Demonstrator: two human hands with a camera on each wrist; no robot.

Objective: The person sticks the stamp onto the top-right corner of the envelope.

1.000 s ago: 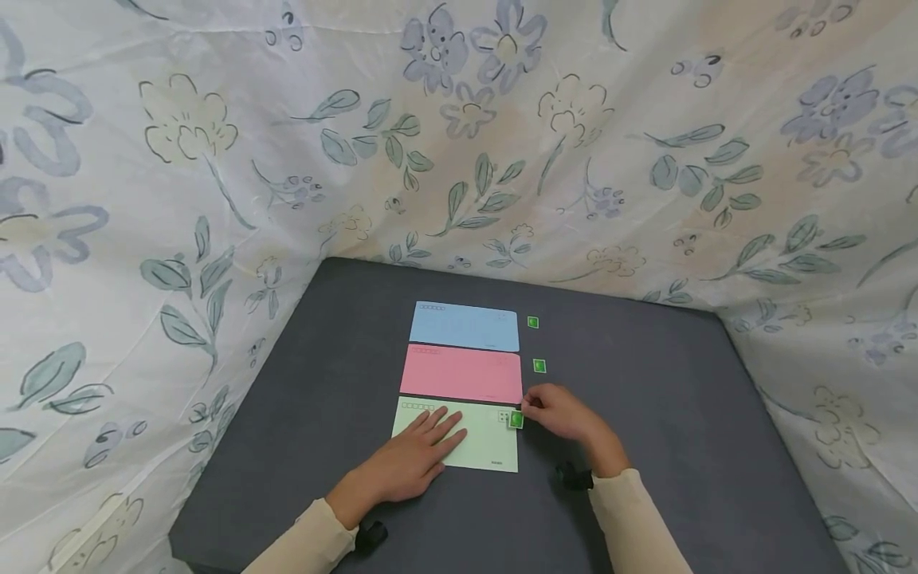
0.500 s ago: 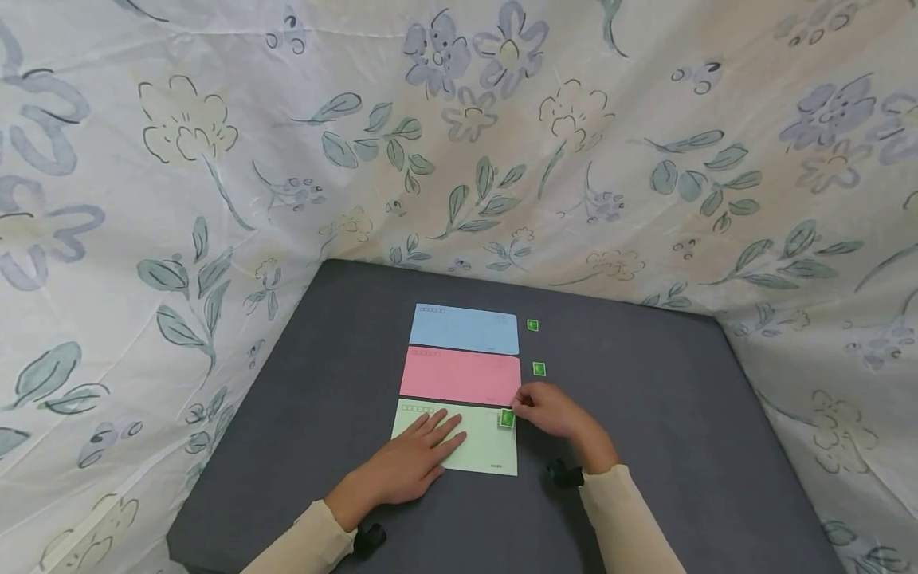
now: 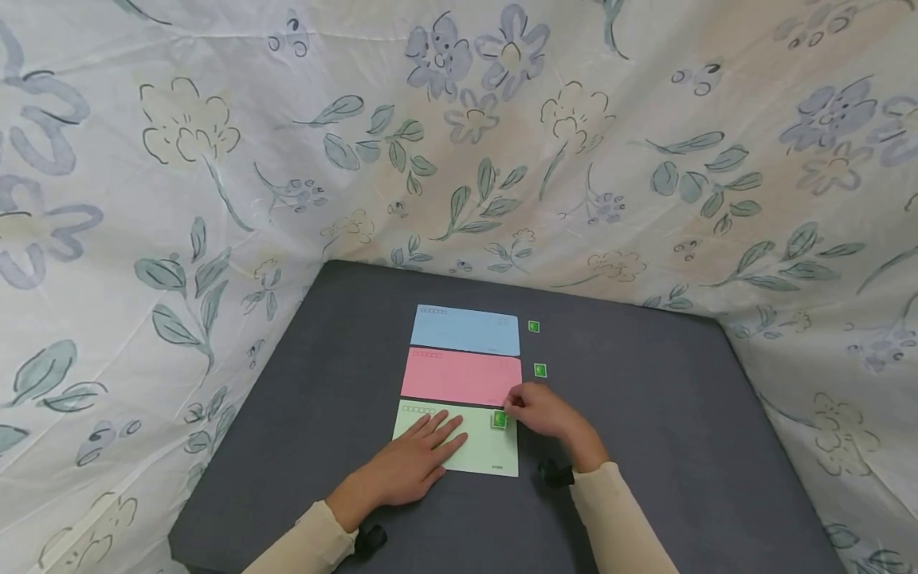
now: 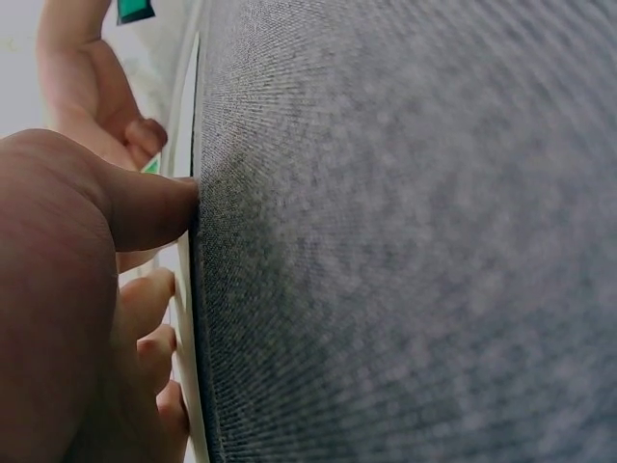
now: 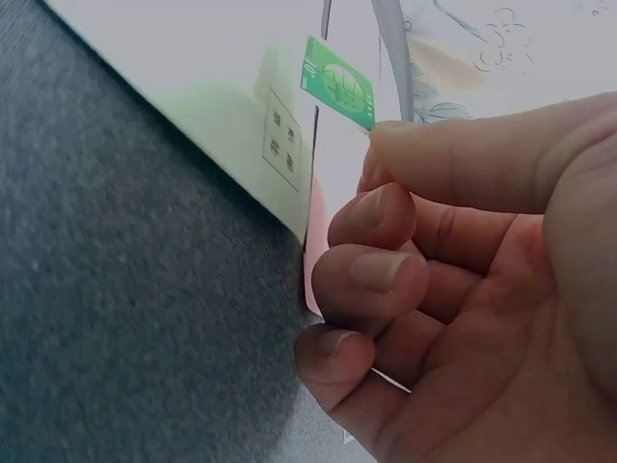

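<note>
A light green envelope (image 3: 476, 456) lies nearest the person, with the left hand (image 3: 412, 462) spread on its left part, fingers straight. Thumb and index finger of the right hand (image 3: 548, 413) pinch a small green stamp (image 3: 499, 419) by one corner. In the right wrist view the stamp (image 5: 337, 82) appears tilted, near a printed square (image 5: 282, 142) at the envelope's corner; the other fingers are curled in. From the head, that square is hidden behind the stamp. The left wrist view shows the left thumb (image 4: 154, 207) at the envelope's edge.
Beyond the green envelope lie a pink envelope (image 3: 459, 376) and a blue envelope (image 3: 464, 329), in a column. Two more green stamps (image 3: 540, 371) rest to their right on the dark grey table (image 3: 645, 399). Floral cloth (image 3: 459, 159) surrounds the table's back and sides.
The right hand has moved left with the pinched stamp, from the green envelope's right edge to over its upper right corner area, covering the printed square. The left hand has stayed in place.
</note>
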